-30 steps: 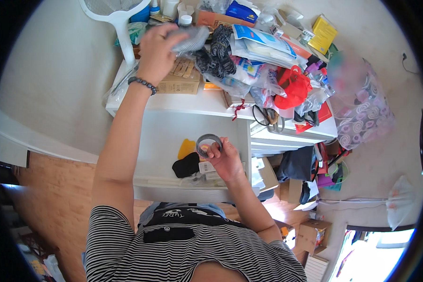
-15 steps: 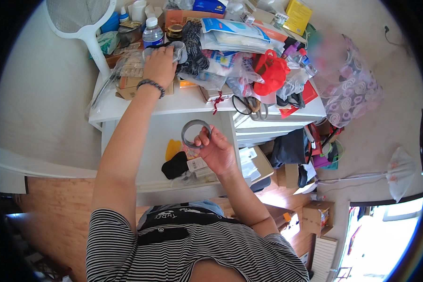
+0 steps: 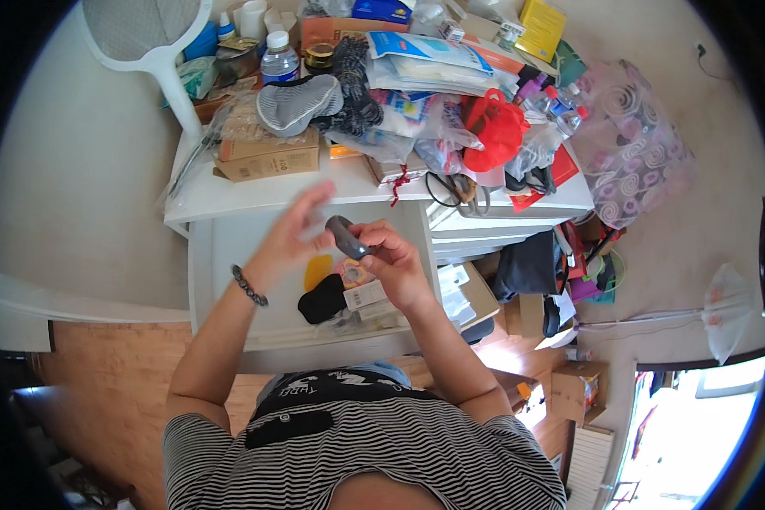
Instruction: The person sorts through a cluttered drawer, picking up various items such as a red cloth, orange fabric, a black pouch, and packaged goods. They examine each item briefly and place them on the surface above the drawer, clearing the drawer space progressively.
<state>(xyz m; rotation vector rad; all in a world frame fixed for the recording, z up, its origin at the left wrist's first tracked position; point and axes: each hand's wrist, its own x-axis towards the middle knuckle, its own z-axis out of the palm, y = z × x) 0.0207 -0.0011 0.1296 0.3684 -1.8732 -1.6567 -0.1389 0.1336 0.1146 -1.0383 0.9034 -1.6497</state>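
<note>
My right hand (image 3: 393, 262) pinches a dark grey ring that looks like a roll of tape (image 3: 347, 239), above the pulled-out white drawer (image 3: 255, 235). Just left of the roll, my left hand (image 3: 291, 234) is raised and smeared by motion, its fingers stretched out and nothing in it. A bead bracelet circles that wrist. Below the hands, the drawer holds a black cloth item (image 3: 322, 298), a yellow piece (image 3: 317, 272) and a clear packet with a white label (image 3: 364, 295). On the desktop pile lies a grey mesh piece with dark trim (image 3: 299, 105).
Behind the drawer, the white desktop (image 3: 255, 189) carries a cardboard box (image 3: 269, 159), a clear bottle (image 3: 280, 58), a red bag (image 3: 493, 132) and several packages. A white-framed mesh swatter (image 3: 172, 92) leans at the left. Bags and boxes crowd the floor at the right.
My left hand has let go of the grey mesh piece on the pile and come back over the drawer, near the roll. My right hand has turned the roll more edge-on.
</note>
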